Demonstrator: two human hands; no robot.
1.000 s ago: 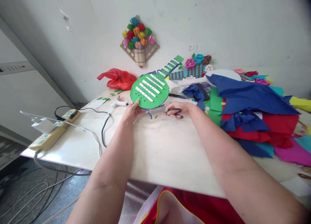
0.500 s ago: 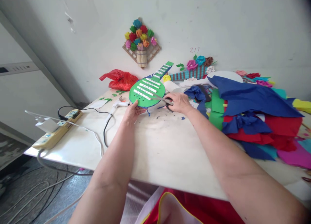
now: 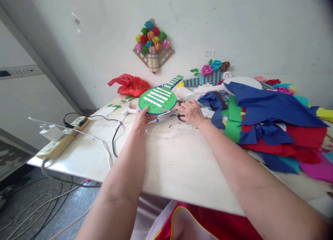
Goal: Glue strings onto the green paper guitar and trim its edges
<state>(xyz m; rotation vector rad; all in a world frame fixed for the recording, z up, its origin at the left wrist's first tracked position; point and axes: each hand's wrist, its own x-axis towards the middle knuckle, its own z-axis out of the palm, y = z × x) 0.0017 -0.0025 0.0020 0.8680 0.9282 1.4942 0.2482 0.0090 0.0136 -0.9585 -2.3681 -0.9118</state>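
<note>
A green paper guitar (image 3: pixel 170 103) with white strips across its round body and neck is held tilted above the table, its edge trimmed in blue. My left hand (image 3: pixel 144 120) grips the near edge, thumb on the green face and fingers beneath. In my right hand (image 3: pixel 191 112) is a pair of scissors (image 3: pixel 180 117) with dark handles. The blades point left along the near right edge of the guitar, and a blue scrap dangles below that rim. Small dark blue clippings (image 3: pixel 171 126) lie on the table under the scissors.
A hot glue gun (image 3: pixel 129 110) lies left of the guitar, near a power strip (image 3: pixel 61 137) with cords. Behind are a red plastic bag (image 3: pixel 132 85) and a white paper roll (image 3: pixel 185 93). Blue, red and green paper sheets (image 3: pixel 273 103) pile up on the right.
The guitar's neck has tipped lower, so its face looks flatter. The scissors have shifted from over the green face down to the near right edge.
</note>
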